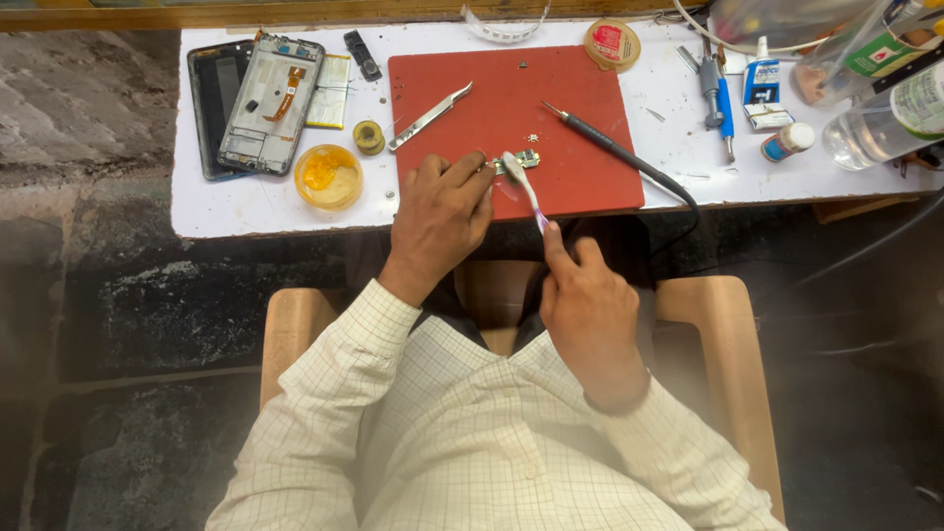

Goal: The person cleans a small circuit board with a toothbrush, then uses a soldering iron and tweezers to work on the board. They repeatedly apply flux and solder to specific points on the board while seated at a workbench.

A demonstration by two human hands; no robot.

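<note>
My left hand [440, 218] pins a small metal circuit part [522, 160] against the front of a red work mat [511, 118]. My right hand [587, 300] grips a white toothbrush [524, 185] by its handle. The brush head rests on the small part, right beside my left fingertips. Metal tweezers [429, 117] lie on the mat's left side. A black soldering iron [608, 146] lies across its right side, its cable trailing off the table edge.
An opened phone frame [270, 103] and a dark screen panel [209, 108] lie at the left of the white table [236, 206]. Nearby sit a yellow flux tub [327, 177] and solder spool [369, 137]. Screwdrivers [718, 93], small bottles [787, 141] and a clear bottle [880, 123] crowd the right.
</note>
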